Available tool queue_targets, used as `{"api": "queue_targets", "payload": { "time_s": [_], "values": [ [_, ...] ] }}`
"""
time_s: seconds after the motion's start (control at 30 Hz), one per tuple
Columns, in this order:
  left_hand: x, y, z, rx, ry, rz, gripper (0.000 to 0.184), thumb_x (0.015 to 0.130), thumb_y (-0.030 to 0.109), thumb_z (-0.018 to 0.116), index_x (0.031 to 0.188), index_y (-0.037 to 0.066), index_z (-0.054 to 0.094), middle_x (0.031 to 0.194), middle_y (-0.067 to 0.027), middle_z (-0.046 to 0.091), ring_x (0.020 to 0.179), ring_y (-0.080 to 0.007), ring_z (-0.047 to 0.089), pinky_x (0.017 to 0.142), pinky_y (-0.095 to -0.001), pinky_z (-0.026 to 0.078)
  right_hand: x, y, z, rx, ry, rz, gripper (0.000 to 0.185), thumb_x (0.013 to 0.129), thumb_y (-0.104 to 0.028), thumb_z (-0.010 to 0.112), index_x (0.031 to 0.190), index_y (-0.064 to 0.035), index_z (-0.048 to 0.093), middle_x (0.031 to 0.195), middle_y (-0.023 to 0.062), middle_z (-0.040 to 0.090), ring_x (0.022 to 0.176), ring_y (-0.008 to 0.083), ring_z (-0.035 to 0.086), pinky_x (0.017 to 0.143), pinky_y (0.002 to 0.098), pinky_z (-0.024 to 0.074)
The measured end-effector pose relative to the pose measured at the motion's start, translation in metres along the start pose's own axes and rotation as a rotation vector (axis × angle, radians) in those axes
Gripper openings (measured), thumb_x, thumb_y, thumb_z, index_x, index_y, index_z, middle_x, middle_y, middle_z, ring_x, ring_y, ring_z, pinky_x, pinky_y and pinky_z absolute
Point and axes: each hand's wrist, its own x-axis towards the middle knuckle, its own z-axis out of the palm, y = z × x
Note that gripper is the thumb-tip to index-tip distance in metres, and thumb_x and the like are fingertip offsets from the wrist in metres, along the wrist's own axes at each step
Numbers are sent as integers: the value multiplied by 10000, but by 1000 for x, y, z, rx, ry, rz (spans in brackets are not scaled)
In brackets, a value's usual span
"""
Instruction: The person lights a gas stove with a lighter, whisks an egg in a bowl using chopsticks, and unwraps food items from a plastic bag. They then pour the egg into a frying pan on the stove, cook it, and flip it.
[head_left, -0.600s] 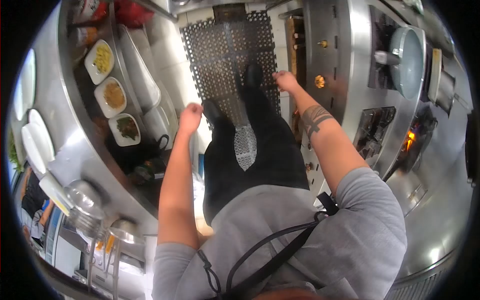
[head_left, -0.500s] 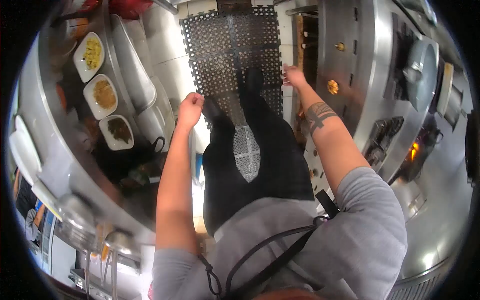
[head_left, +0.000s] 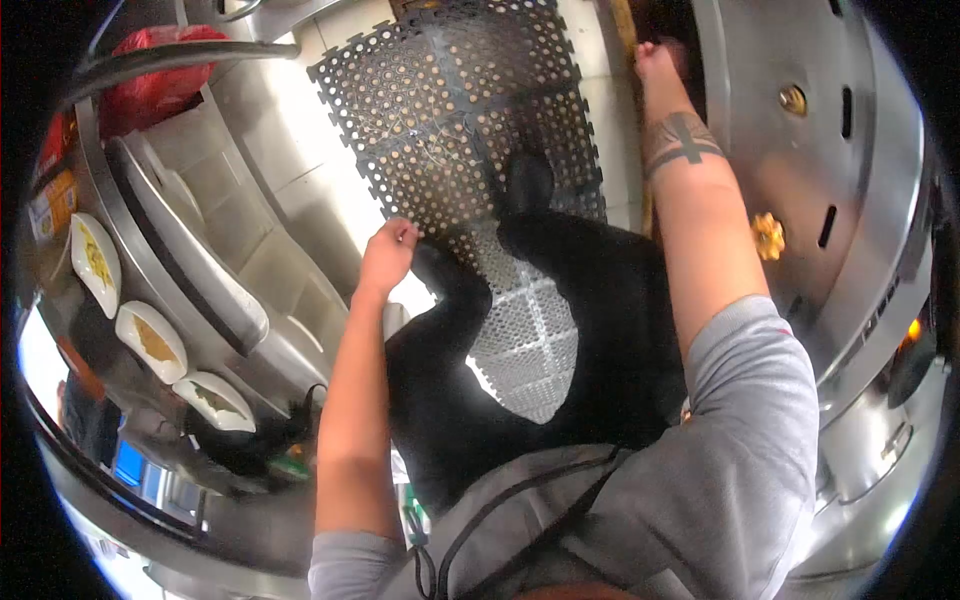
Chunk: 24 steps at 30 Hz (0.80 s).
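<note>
My left hand (head_left: 388,255) hangs in front of my left knee with its fingers curled together. What they hold, if anything, is hidden. Stretched forward to the right, my right hand (head_left: 660,62) is at a dark opening beside the steel stove front (head_left: 800,40). Its fingers are partly hidden and blurred, so their grip does not show. Brass-coloured knobs, one plain (head_left: 792,99) and one flower-shaped (head_left: 768,236), sit on that front to the right of my forearm. Beneath my bent legs lies a perforated black floor mat (head_left: 400,120).
Three white bowls of food, yellow (head_left: 97,265), tan (head_left: 150,345) and dark (head_left: 215,400), stand along the left counter. A red bag (head_left: 160,70) lies at the upper left below a curved metal bar (head_left: 190,52). A flame (head_left: 914,330) burns at the far right.
My right hand has reached farther forward, to the dark opening beside the stove. My body is lower, with knees bent wider. My left hand stays curled, and the view has shifted.
</note>
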Motion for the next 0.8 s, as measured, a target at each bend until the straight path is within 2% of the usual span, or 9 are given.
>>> {"api": "queue_targets", "payload": {
  "time_s": [0.07, 0.13, 0.3, 0.4, 0.47, 0.5, 0.6, 0.7, 0.8],
  "values": [
    [-10, 28, -9, 19, -21, 73, 273, 931, 229, 603, 1093, 17, 663, 1010, -219, 709, 959, -357, 689, 857, -398, 523, -16, -8, -5, 27, 30, -54, 105, 943, -131, 453, 938, -48, 518, 773, 107, 548, 565, 187, 490, 481, 311, 434],
    [-32, 69, -22, 34, -40, 114, 263, 937, 226, 614, 1100, 25, 660, 1018, -188, 717, 946, -315, 691, 855, -380, 521, -96, 5, -19, -144, 102, -80, 160, 943, -165, 469, 919, -28, 549, 705, 106, 559, 525, 209, 540, 433, 384, 406],
    [-120, 142, -57, 87, -168, 242, 258, 950, 229, 624, 1113, 38, 682, 1023, -135, 725, 967, -229, 675, 894, -340, 503, -353, 29, -88, -358, -84, 128, 19, 836, 1, 571, 821, -9, 576, 591, 54, 530, 363, 172, 482, 310, 336, 376],
    [-192, 173, -70, 8, -338, 166, 410, 998, 379, 560, 1149, 15, 670, 1030, -105, 700, 969, -190, 640, 891, -320, 496, -487, 13, -124, -414, -237, 210, 44, 779, 8, 608, 791, -11, 571, 575, 56, 533, 356, 164, 482, 310, 337, 360],
    [-242, 188, -71, -282, -480, 136, 473, 1003, 423, 553, 1208, 3, 624, 1051, -95, 687, 978, -185, 632, 888, -323, 501, -575, -26, -129, -594, -305, 236, 160, 866, -130, 670, 808, -8, 584, 549, 30, 539, 382, 138, 495, 365, 320, 370],
    [-267, 195, -70, -491, -549, 77, 495, 1001, 434, 559, 1234, -1, 598, 1055, -90, 680, 981, -182, 629, 883, -324, 505, -608, -36, -138, -617, -394, 220, 111, 905, -104, 602, 847, -10, 587, 613, 48, 566, 414, 127, 521, 349, 290, 382],
    [-340, 223, -77, -671, -549, 69, 287, 968, 236, 641, 1126, 6, 571, 1003, -100, 665, 916, -173, 646, 824, -318, 529, -689, -94, -140, -648, -445, 103, 137, 902, -127, 633, 880, 3, 596, 632, 63, 585, 434, 129, 539, 375, 297, 403],
    [-399, 241, -89, -767, -534, 140, 204, 959, 138, 631, 1094, 9, 549, 967, -100, 659, 889, -186, 654, 827, -329, 536, -715, -130, -161, -746, -607, 70, 237, 874, -218, 705, 938, -6, 620, 745, 61, 640, 566, 149, 602, 499, 322, 471],
    [-435, 256, -102, -803, -551, 212, 142, 951, 84, 624, 1042, 23, 534, 930, -91, 653, 876, -184, 656, 809, -322, 542, -725, -182, -181, -904, -1024, -207, 298, 854, -249, 723, 1018, -8, 665, 850, 109, 671, 804, 212, 661, 737, 376, 527]
  ]
}}
